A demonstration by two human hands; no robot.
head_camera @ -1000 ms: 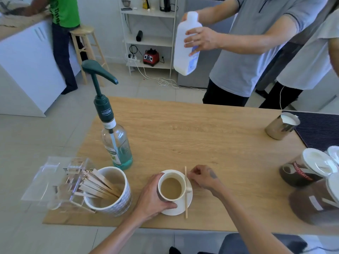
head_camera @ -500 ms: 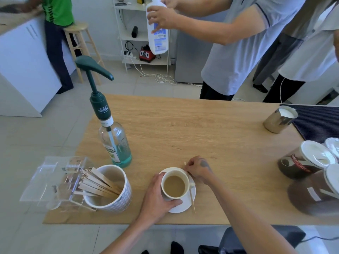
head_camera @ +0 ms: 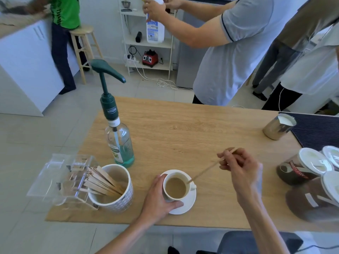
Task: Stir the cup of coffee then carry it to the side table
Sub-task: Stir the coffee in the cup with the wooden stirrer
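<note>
Low in the frame, just right of center, a white coffee cup [head_camera: 175,187] full of light brown coffee sits on a white saucer [head_camera: 185,206] near the front edge of the wooden desk [head_camera: 183,136]. The left hand [head_camera: 158,200] wraps around the cup's left side, thumb lying on the saucer below it, fingers curled against the cup wall. The right hand [head_camera: 240,167], to the right of the cup and raised above the desk, pinches a thin wooden stir stick [head_camera: 207,169] between thumb and fingertips; the stick slants down to the left and its lower tip meets the cup at the right rim, by the handle.

Left of the saucer stands a patterned white mug [head_camera: 113,187] packed with wooden stirrers, a clear plastic holder [head_camera: 60,178] leaning against it. Behind the mug is a glass syrup bottle with a green pump [head_camera: 119,142]. At the right edge are a steel milk pitcher [head_camera: 278,126] and lidded brown jars [head_camera: 304,167]. Beyond the desk a person in a grey shirt holds a milk jug [head_camera: 155,28].
</note>
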